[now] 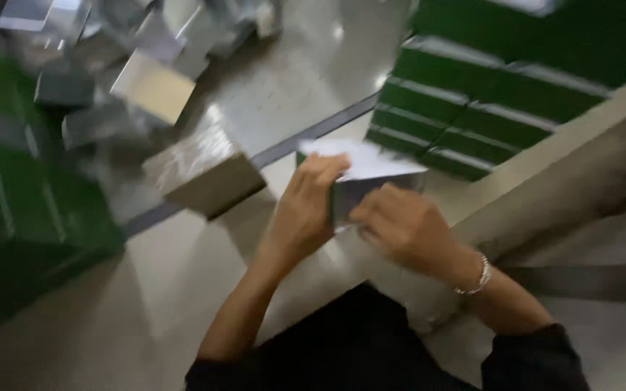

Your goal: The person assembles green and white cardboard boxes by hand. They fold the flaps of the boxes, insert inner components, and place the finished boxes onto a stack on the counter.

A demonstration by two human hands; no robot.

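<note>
I hold a small grey cardboard box (pixel 371 177) with a pale open flap in front of me. My left hand (pixel 304 210) grips its left side, fingers curled over the top edge. On the box's right front my right hand (pixel 400 226) presses with bent fingers; a bead bracelet circles that wrist. The picture is blurred by motion, so the box's details are unclear.
A brown-sided block wrapped in shiny film (pixel 208 177) lies left of the hands. Several grey and silver boxes (pixel 146 80) are piled at the upper left. Stacks of green flat cartons (pixel 472 108) stand at the upper right, more green ones (pixel 23 217) at the left.
</note>
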